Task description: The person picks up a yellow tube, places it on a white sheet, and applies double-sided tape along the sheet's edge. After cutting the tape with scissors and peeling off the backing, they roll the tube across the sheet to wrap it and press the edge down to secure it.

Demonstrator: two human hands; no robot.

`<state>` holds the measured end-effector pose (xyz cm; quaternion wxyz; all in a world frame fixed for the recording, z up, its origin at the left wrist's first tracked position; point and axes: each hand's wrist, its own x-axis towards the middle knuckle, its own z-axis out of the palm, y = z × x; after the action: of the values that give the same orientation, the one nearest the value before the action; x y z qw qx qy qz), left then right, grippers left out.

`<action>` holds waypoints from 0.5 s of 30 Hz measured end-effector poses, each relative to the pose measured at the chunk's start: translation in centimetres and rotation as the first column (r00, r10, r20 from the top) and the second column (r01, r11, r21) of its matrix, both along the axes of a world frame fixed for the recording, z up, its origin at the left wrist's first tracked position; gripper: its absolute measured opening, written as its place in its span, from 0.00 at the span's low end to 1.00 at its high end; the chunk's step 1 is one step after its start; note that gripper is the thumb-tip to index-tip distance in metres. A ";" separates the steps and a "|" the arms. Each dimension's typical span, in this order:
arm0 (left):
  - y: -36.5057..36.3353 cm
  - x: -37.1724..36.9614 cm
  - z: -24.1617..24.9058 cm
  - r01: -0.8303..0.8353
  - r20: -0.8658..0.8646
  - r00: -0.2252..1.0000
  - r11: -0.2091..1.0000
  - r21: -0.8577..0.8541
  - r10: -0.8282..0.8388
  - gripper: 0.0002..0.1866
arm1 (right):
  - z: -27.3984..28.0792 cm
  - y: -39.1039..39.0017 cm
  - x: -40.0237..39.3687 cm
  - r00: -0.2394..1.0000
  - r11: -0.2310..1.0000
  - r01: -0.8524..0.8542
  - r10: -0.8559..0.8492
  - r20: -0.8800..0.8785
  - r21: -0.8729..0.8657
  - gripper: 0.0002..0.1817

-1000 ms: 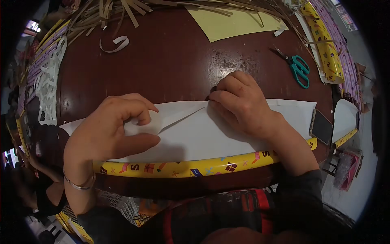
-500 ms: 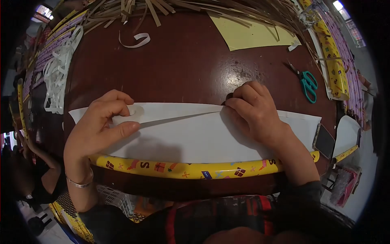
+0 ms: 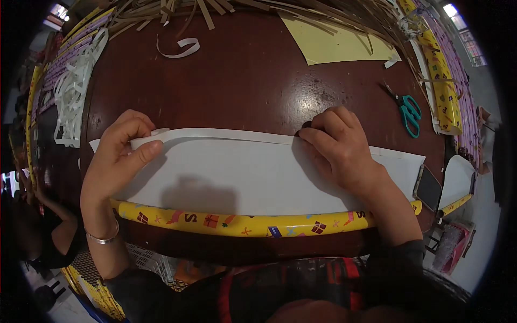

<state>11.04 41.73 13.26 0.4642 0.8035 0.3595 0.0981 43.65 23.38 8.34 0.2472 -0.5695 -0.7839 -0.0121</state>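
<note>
A white paper sheet (image 3: pixel 258 177) lies across the table in front of me. Its near edge ends in a rolled part with a yellow printed pattern (image 3: pixel 242 222). Near the sheet's far left corner, my left hand (image 3: pixel 116 156) is closed on a roll of white tape (image 3: pixel 145 140). From it a strip of tape (image 3: pixel 215 133) stretches along the far edge to my right hand (image 3: pixel 342 151). That hand's fingers are pinched together at the strip's right end, pressing on the sheet. A small dark thing (image 3: pixel 306 125) shows at its fingertips, too hidden to name.
Teal-handled scissors (image 3: pixel 410 116) and a phone (image 3: pixel 428 185) lie to the right. Brown strips (image 3: pixel 258 6) and yellow paper (image 3: pixel 339 43) are at the back. White strips (image 3: pixel 72 102) hang at the left edge. Another person's arm (image 3: pixel 59 215) is at far left.
My left hand has moved left and slightly away from me with the tape roll, turning it edge-on. The strip now runs closer to the sheet's far edge. The right hand has stayed in place.
</note>
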 end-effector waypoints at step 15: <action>0.1 -1.2 0.4 -0.110 -0.104 0.989 0.994 0.002 0.110 0.17 | 0.4 -0.3 -0.4 0.993 0.998 -0.027 0.034 0.116 -0.057 0.22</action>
<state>9.80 41.87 13.65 0.4405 0.7856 0.4269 0.0810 43.22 23.13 8.78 0.1852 -0.5623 -0.8057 -0.0197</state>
